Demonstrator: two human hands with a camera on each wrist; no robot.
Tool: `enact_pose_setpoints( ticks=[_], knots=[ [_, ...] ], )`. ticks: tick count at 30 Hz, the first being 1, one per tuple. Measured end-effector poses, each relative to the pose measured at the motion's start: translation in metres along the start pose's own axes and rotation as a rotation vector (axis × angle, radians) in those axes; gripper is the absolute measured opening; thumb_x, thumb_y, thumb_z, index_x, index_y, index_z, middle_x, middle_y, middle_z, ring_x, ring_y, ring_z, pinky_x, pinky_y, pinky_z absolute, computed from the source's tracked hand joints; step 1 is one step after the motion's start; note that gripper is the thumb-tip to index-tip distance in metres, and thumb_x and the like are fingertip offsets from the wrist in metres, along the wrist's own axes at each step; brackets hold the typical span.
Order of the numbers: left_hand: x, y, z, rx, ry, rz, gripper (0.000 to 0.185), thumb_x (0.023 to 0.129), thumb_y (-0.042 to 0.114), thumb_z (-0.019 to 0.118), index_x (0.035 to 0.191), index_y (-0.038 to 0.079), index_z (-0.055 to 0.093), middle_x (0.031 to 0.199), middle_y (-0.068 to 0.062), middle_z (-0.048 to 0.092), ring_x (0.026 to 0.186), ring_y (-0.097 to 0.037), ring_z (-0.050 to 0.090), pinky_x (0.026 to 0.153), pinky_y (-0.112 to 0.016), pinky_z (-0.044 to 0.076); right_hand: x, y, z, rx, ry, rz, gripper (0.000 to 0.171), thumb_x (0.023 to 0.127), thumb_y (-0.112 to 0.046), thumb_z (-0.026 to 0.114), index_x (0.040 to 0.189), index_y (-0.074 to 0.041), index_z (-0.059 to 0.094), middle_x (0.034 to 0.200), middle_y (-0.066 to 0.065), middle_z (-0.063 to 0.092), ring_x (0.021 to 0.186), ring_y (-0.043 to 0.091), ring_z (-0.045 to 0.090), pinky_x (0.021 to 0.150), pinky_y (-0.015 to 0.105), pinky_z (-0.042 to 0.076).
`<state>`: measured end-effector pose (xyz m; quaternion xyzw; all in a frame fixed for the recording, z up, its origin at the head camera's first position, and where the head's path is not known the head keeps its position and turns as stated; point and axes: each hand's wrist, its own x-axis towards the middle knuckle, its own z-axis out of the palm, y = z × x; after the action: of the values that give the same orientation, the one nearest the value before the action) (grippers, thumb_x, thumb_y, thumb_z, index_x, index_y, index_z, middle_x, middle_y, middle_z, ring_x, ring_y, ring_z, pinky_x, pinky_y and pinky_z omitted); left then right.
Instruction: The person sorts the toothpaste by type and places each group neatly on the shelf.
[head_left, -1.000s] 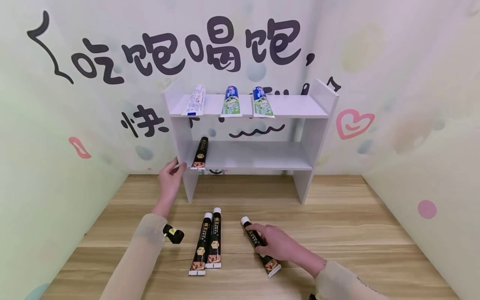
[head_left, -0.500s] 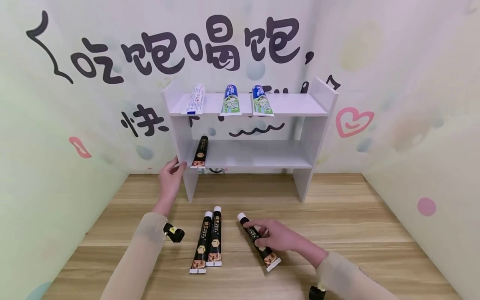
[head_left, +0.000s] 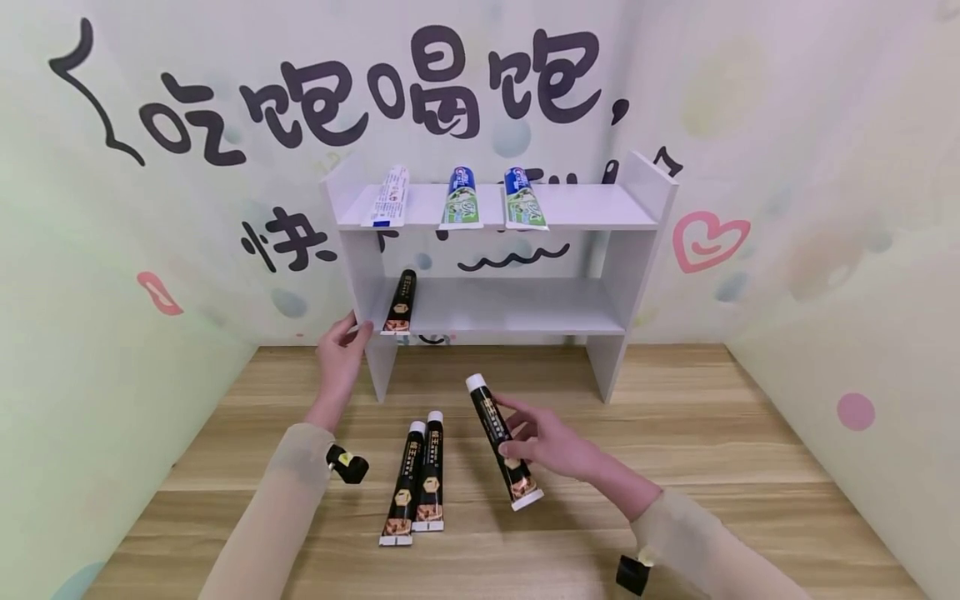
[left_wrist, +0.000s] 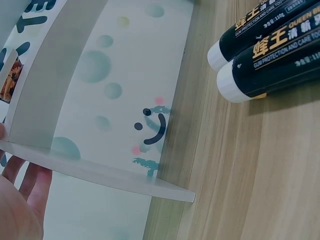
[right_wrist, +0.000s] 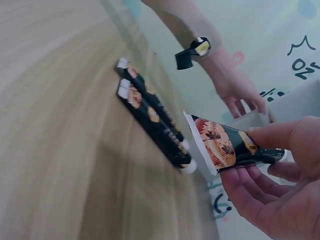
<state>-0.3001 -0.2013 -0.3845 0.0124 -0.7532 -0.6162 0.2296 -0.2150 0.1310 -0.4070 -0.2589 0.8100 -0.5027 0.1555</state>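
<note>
Lifted clear of the tabletop since half a second ago, the black toothpaste tube now hangs in the air in the right hand, where earlier it lay flat on the wood under that hand. Its white cap points up and away toward the shelf unit, and its crimped end tilts down toward the person. The right fingers are curled round the tube's middle, thumb on top and the others beneath, as the right wrist view shows plainly.

Nothing has changed on the other side: the left hand rests as before against the left upright of the shelf unit, its fingers straight and slightly spread, touching the white panel near the front edge of the lower shelf.

Just left of the lifted tube, two more black tubes lie side by side and touching on the tabletop, caps pointing toward the shelf unit, unmoved. A fourth black tube lies at the left end of the lower shelf, close to the left hand. On the upper shelf lie a white tube and two blue-and-green tubes, all lengthwise with their crimped ends toward the front.
</note>
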Motion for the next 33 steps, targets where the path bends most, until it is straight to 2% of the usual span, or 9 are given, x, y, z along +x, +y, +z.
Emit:
enact_pose_setpoints(
  ticks=[5, 10, 14, 18, 26, 33],
  knots=[
    [-0.012, 0.024, -0.003, 0.014, -0.022, -0.018, 0.042, 0.097, 0.014, 0.06, 0.139, 0.006, 0.055, 0.139, -0.022, 0.058, 0.087, 0.012, 0.056, 0.072, -0.004, 0.048, 0.014, -0.02, -0.013, 0.041, 0.062, 0.018, 0.072, 0.09, -0.011, 0.069, 0.152, -0.007, 0.035, 0.119, 0.025, 0.06, 0.087, 0.017, 0.066, 0.072, 0.034, 0.06],
    [-0.011, 0.022, -0.005, 0.0, -0.02, -0.032, 0.043, 0.097, 0.014, 0.06, 0.139, 0.007, 0.055, 0.139, -0.024, 0.056, 0.083, 0.013, 0.055, 0.071, -0.004, 0.048, 0.031, -0.043, -0.027, 0.043, 0.121, 0.045, 0.07, 0.089, -0.011, 0.07, 0.152, -0.013, 0.037, 0.121, 0.023, 0.061, 0.09, 0.02, 0.067, 0.074, 0.034, 0.061],
    [-0.011, 0.022, -0.005, -0.002, -0.023, -0.038, 0.042, 0.097, 0.014, 0.061, 0.139, 0.007, 0.055, 0.14, -0.022, 0.056, 0.088, 0.008, 0.056, 0.072, -0.006, 0.049, 0.046, -0.058, -0.039, 0.059, 0.147, 0.061, 0.07, 0.089, -0.011, 0.07, 0.151, -0.017, 0.038, 0.121, 0.021, 0.061, 0.092, 0.022, 0.066, 0.074, 0.034, 0.06],
    [-0.009, 0.019, -0.003, -0.013, -0.027, -0.028, 0.042, 0.097, 0.013, 0.061, 0.138, 0.006, 0.056, 0.139, -0.021, 0.057, 0.09, 0.006, 0.058, 0.073, -0.006, 0.049, 0.064, -0.072, -0.05, 0.071, 0.174, 0.047, 0.069, 0.089, -0.01, 0.07, 0.15, -0.017, 0.039, 0.121, 0.019, 0.061, 0.093, 0.022, 0.065, 0.072, 0.032, 0.059],
    [0.007, -0.013, 0.001, -0.043, -0.001, -0.019, 0.042, 0.097, 0.019, 0.063, 0.138, 0.013, 0.058, 0.139, -0.016, 0.059, 0.088, 0.011, 0.058, 0.074, -0.004, 0.049, 0.103, -0.098, -0.059, 0.099, 0.248, 0.036, 0.066, 0.089, -0.01, 0.07, 0.149, -0.015, 0.041, 0.122, 0.018, 0.059, 0.095, 0.023, 0.063, 0.073, 0.032, 0.06],
    [0.008, -0.017, 0.001, -0.009, 0.027, 0.01, 0.042, 0.096, 0.02, 0.064, 0.137, 0.013, 0.059, 0.135, -0.015, 0.062, 0.089, 0.007, 0.059, 0.074, -0.006, 0.05, 0.14, -0.11, -0.06, 0.152, 0.305, 0.082, 0.06, 0.09, -0.011, 0.07, 0.145, -0.011, 0.045, 0.124, 0.019, 0.061, 0.1, 0.025, 0.064, 0.08, 0.037, 0.061]
  ],
)
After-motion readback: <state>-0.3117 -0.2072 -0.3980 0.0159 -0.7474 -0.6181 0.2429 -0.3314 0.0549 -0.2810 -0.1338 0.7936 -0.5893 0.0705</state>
